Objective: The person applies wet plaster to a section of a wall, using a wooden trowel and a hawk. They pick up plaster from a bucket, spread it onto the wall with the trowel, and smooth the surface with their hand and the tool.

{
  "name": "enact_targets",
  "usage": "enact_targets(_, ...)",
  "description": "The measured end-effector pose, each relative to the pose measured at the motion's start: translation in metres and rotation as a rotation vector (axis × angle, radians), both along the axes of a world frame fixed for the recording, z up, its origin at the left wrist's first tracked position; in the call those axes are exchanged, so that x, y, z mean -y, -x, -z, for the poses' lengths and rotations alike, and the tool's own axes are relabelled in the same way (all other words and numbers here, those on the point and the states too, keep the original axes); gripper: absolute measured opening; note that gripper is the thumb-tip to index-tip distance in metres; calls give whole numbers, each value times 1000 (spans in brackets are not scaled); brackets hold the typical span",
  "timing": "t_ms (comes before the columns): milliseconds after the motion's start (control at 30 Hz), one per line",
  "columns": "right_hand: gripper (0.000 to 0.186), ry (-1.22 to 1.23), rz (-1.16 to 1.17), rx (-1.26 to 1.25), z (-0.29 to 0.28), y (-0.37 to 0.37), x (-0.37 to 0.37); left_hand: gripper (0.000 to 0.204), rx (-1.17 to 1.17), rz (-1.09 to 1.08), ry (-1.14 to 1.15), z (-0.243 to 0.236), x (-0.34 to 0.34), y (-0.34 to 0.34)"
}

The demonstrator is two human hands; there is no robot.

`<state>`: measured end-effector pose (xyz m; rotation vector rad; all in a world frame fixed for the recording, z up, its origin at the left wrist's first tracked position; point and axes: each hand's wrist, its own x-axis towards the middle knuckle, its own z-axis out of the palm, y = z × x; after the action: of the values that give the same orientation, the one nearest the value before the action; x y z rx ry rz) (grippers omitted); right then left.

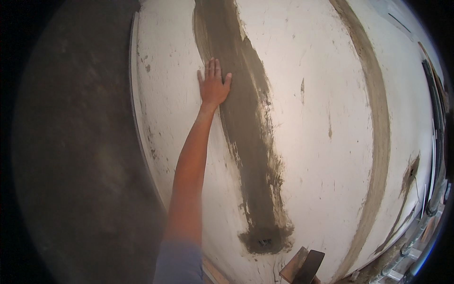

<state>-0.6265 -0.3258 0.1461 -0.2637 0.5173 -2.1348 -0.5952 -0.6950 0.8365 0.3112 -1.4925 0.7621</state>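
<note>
My left hand (215, 87) lies flat on the white wall (312, 142), its fingers stretched upward and its thumb apart to the right. Beneath and beside it runs a wide strip of grey-brown mortar (243, 118), which widens into a patch around a small dark opening with bits of wire (265, 243). At the lower edge, a sliver of my right hand (316, 280) shows behind a plastering trowel with a dark rectangular blade (309, 266). A tan, smeared flat piece (292, 265) overlaps the trowel; whether it is a second tool I cannot tell.
A narrower mortar strip (378, 118) curves down the wall to the right. Beyond it is another mortar-smeared patch (412, 168) with a thin wire. Dark long pieces (435, 104) and a pipe-like bar (418, 232) stand at the far right. A dark surface (85, 142) fills the left side.
</note>
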Motion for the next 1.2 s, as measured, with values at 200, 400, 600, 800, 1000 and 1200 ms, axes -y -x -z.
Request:
enact_targets(200,41,-11,7,15,5,-6,-10,68,-163,-65,-85,14,-3,10)
enact_targets(400,40,-17,36,28,15,-7,-17,70,132,-82,112,75,-49,46)
enact_targets(600,39,-14,-9,34,24,-17,-7,73,564,90,213,145,-35,17)
enact_targets(800,38,-9,2,67,34,-22,-26,70,137,-90,53,105,28,-32)
enact_targets(1000,41,-69,66,79,36,-28,-31,69,213,-68,69,142,15,-30)
enact_targets(1200,47,-24,-48,59,34,-26,-17,73,733,94,156,228,-12,-24)
